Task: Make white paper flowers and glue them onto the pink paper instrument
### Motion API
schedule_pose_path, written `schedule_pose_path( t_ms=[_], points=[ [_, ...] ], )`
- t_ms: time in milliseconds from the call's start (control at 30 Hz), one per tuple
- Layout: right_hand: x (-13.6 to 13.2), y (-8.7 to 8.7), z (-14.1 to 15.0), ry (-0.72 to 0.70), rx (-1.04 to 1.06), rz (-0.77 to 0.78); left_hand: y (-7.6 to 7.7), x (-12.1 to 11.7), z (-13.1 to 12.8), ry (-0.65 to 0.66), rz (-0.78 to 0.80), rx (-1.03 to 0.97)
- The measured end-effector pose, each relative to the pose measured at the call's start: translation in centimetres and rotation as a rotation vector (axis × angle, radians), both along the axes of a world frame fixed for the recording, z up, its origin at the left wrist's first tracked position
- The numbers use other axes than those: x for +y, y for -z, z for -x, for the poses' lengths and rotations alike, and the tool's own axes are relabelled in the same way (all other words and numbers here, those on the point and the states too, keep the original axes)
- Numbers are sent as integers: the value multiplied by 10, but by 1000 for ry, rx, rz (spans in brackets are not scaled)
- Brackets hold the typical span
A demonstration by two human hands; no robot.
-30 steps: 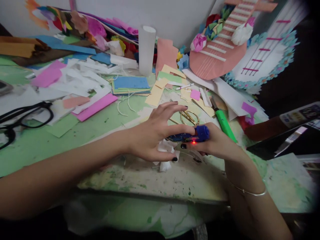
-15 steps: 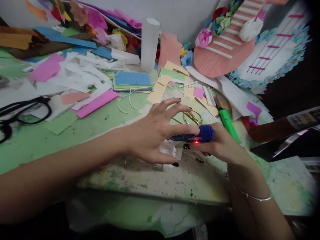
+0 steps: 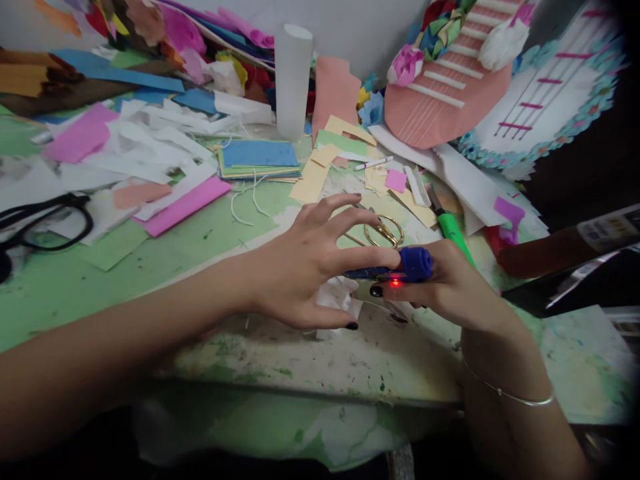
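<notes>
My right hand is wrapped round a blue glue gun with a small red light glowing on its side. Spread above the table, my left hand has its index fingertip at the blue rear end; its palm hides much of the tool. Below my left palm lies a piece of crumpled white paper, partly covered by the thumb. Gold-handled scissors rest just beyond both hands. A green-handled cutter lies past my right hand.
Paper scraps and black glasses lie to the left. A stack of coloured paper and a white roll stand behind. Decorated paper guitars lean at the back right. A dark-bladed tool lies right.
The view has shifted slightly, so the table things sit a little further left and higher. My right hand and the glue gun have moved slightly right; my left hand keeps its spread pose.
</notes>
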State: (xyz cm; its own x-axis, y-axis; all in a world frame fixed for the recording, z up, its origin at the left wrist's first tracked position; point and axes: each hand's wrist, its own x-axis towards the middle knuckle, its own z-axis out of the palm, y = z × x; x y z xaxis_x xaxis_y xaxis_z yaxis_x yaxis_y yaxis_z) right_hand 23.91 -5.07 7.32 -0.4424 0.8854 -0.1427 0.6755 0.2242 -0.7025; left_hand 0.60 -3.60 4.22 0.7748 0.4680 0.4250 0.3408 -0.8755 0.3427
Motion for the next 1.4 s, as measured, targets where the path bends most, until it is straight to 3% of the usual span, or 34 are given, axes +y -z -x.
schedule_pose_path(
  t_ms=[767, 867, 1000, 1133, 1400],
  points=[
    [-4, -3, -2, -5, -82, -118, 1, -3, -4, -19, 82, -42],
    [-4, -3, -1, 5, -69, -76, 3, -1, -2, 67, 213, -88],
    [-7, -7, -2, 34, -24, 35, 11, 7, 5, 206, 569, -279],
    [-7, -10, -5, 58, -5, 43, 21, 17, 12, 3, 756, -472],
    [-4, -11, -6, 91, 7, 57, 26, 23, 7, -143, 672, -245]
  ],
)
